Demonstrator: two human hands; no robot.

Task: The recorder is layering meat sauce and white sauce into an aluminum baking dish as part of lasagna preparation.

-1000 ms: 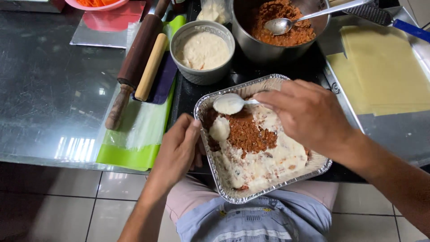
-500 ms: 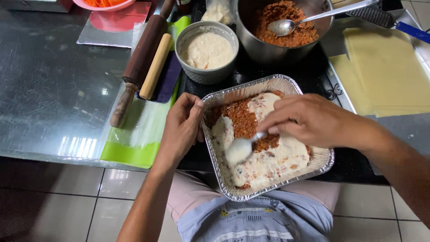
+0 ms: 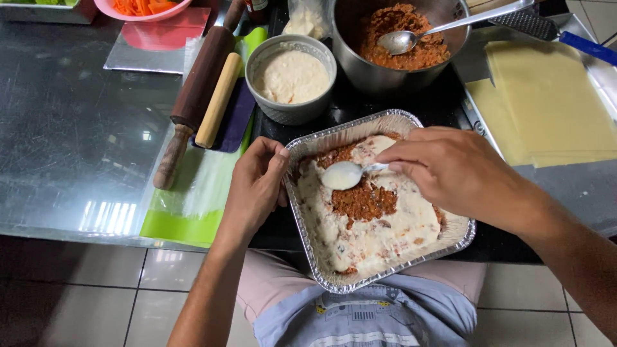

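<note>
The foil tray is shiny and crinkly and sits at the near edge of the counter. It is full of brown meat sauce with white sauce spread over most of it — a brown patch shows in the middle. The spoon is coated in white sauce — its bowl rests on the food near the far-left side.

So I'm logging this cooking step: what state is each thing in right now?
Foil tray: meat layer partly covered with white sauce.
Spoon: in the right hand, coated in white sauce, over the tray.
Left hand: gripping the tray's rim.
Grey bowl: holds white sauce.
Steel pot: holds meat sauce, with a second spoon in it.
Pasta sheets: stacked flat, unused.
Rolling pin: lying idle.
</note>
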